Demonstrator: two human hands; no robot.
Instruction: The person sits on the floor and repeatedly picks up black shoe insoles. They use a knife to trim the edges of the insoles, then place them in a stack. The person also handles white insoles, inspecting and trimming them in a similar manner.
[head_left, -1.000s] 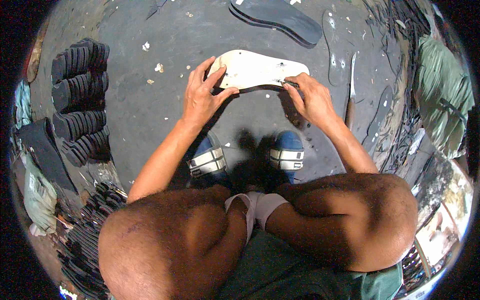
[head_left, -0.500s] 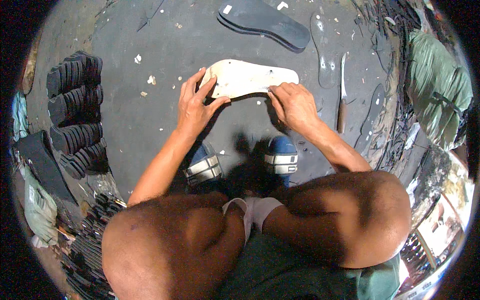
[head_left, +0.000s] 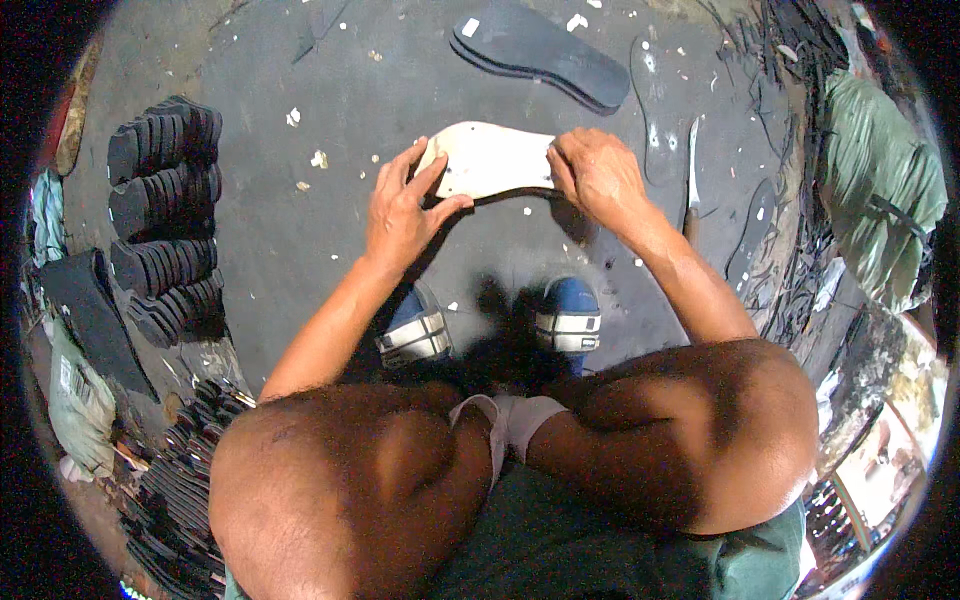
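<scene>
A cream-coloured shoe sole (head_left: 500, 160) with a few small dark holes is held between my two hands, just above the dark floor sheet. My left hand (head_left: 400, 215) grips its wide end, thumb on the near edge and fingers over the top. Over the narrow end, my right hand (head_left: 605, 180) is closed, hiding that tip. Beyond the sole lies a thick dark sole or stacked pair (head_left: 540, 60) with a small white patch. A knife (head_left: 693, 170) with a pale blade and brown handle rests to the right of my right hand.
Flat grey sole shapes (head_left: 652, 110) lie near the knife. Several stacks of black ribbed-looking soles (head_left: 165, 210) stand at the left. A green sack (head_left: 880, 190) and dark strips of scrap edge the right side. My blue-and-white sandals (head_left: 568, 315) are in front of me.
My right hand has shifted up and farther over the sole's narrow end, covering it. My left hand keeps its grip on the wide end. The whole view has shifted slightly.
</scene>
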